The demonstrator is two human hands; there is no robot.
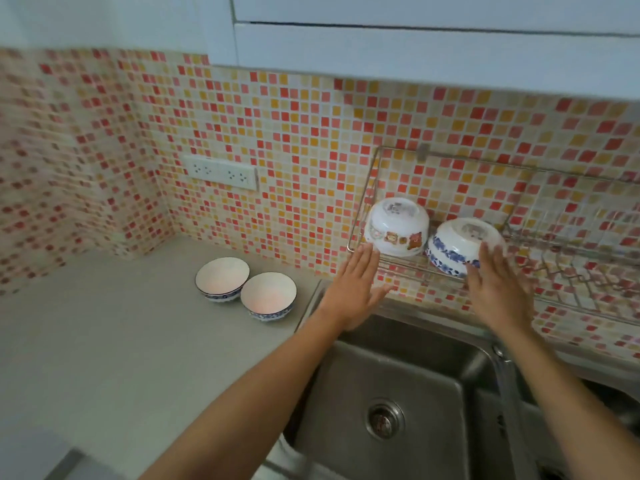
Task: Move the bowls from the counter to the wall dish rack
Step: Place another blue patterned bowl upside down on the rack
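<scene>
Both hands empty, fingers spread wide: left hand (353,292), right hand (495,289) at wall-mounted wire dish rack (391,268). Next: grip 2 blue-rimmed white bowls (221,278) on grey counter (104,341) by rims, seat inverted.

Stainless sink (398,368) below, round drain strainer (384,421) in its basin. Faucet (509,393) at the right side — blurred, probably a single spout. Mosaic tile backsplash (277,133) in red, orange, cream. White double wall outlet (221,173) on it — white upper cabinets (415,39) above.
</scene>
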